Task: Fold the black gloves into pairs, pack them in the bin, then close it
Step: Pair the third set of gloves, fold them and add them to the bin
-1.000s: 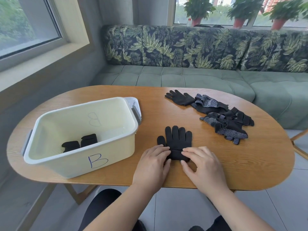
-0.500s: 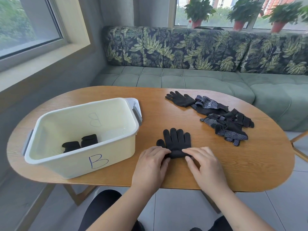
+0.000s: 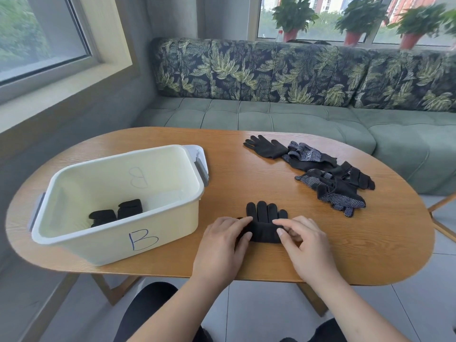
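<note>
A flat black glove pair (image 3: 265, 224) lies on the wooden table (image 3: 246, 144) near its front edge, fingers pointing away from me. Its cuff end is folded up over the palm. My left hand (image 3: 222, 240) pinches the fold at its left side and my right hand (image 3: 303, 245) pinches it at the right. The cream bin (image 3: 118, 156), marked B, stands open at the left with two folded black bundles (image 3: 116, 213) on its floor. A pile of loose black gloves (image 3: 328, 176), some with white dots, lies at the back right.
A green sofa with a leaf-print back (image 3: 296, 77) runs behind the table. Potted plants (image 3: 293, 18) stand on the window sill. The bin has grey clip handles (image 3: 202, 170) at both ends. Bare tabletop lies between the bin and the glove pile.
Both hands have carried the glove's cuff end away from me, over its palm, so the glove now looks shorter. The bin and the pile have not moved.
</note>
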